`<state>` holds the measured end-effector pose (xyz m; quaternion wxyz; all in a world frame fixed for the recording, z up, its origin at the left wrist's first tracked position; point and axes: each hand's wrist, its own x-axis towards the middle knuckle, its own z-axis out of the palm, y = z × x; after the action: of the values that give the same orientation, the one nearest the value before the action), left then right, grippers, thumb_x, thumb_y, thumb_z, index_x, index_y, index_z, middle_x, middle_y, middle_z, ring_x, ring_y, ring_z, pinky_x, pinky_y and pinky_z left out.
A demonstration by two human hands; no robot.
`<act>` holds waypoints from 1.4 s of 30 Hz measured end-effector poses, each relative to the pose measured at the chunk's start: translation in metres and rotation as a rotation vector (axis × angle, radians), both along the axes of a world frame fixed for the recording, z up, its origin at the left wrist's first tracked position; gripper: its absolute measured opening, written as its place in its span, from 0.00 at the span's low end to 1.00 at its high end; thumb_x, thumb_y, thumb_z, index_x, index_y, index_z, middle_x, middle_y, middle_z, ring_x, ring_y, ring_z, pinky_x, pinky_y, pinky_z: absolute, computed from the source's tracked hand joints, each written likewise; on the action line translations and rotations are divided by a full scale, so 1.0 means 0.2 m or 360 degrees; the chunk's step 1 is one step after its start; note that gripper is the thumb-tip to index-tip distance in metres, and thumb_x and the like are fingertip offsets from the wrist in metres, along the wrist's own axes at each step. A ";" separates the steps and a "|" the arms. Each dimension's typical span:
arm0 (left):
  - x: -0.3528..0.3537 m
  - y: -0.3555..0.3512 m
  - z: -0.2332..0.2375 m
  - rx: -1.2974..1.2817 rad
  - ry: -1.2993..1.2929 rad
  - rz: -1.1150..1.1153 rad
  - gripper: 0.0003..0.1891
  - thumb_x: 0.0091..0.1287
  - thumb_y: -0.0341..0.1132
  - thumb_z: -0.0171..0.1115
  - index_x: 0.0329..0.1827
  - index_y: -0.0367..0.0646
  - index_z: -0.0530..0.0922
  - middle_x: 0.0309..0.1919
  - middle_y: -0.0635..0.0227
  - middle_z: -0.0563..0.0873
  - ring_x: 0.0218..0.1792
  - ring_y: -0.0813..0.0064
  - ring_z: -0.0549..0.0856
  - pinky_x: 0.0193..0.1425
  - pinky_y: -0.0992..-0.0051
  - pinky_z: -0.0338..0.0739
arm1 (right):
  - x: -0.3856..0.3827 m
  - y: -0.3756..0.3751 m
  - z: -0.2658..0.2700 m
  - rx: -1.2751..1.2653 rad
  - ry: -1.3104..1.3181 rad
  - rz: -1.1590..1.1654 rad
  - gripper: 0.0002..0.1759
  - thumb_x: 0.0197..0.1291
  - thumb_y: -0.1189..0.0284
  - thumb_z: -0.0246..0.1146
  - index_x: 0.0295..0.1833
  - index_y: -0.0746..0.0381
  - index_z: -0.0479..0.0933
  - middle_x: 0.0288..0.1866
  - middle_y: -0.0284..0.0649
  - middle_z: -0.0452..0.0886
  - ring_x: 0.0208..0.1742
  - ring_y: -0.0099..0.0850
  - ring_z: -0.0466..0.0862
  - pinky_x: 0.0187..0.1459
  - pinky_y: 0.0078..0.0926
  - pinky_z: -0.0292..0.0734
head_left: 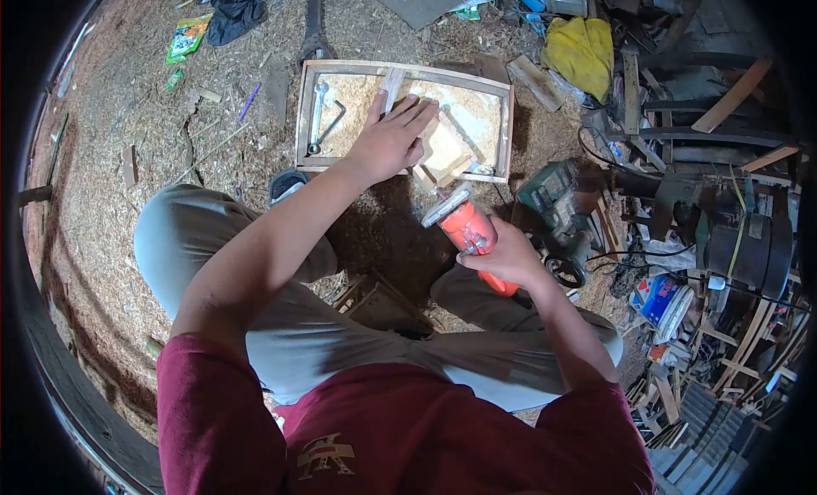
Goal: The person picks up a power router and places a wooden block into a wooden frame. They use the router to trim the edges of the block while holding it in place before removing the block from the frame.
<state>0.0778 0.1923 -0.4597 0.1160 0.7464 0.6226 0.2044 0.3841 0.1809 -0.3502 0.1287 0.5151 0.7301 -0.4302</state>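
One shallow wooden tray (pixel 303 112), upper centre, holds one wrench (pixel 318 112), one hex key (pixel 335 124) and a wood block (pixel 448 150). The left hand (pixel 394 140), fingers slightly spread, lies over the block's left side; the right hand (pixel 508 252) grips one red power tool (pixel 468 227) just below the tray's lower edge. Littered ground (pixel 94 197) runs wide at left; clutter (pixel 681 274) crowds the right.

Clock centre: tray (pixel 508 125), on the ground (pixel 94 223). In the tray: wrench (pixel 318 112) at 9 o'clock, hex key (pixel 333 128) just beside it; wood block (pixel 448 148) at 4 o'clock. Over the tray's middle: left hand (pixel 393 142). Outside the tray: power tool (pixel 470 228), in the right hand (pixel 508 258), at 5 o'clock; bag (pixel 238 14) at 10 o'clock; cloth (pixel 579 57) at 2 o'clock; tub (pixel 663 303) at 4 o'clock, well apart.
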 end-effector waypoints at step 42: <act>0.00 0.00 0.02 -0.0064 -0.0011 -0.0001 0.39 0.78 0.37 0.61 0.91 0.51 0.59 0.88 0.68 0.69 0.89 0.64 0.64 0.92 0.37 0.40 | -0.01 -0.01 -0.01 0.0022 -0.0062 0.0038 0.39 0.48 0.52 0.85 0.59 0.64 0.82 0.51 0.50 0.91 0.54 0.48 0.92 0.59 0.42 0.83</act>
<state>0.0778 0.1921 -0.4562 0.1331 0.7435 0.6258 0.1944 0.3815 0.1789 -0.3515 0.1444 0.5156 0.7364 -0.4136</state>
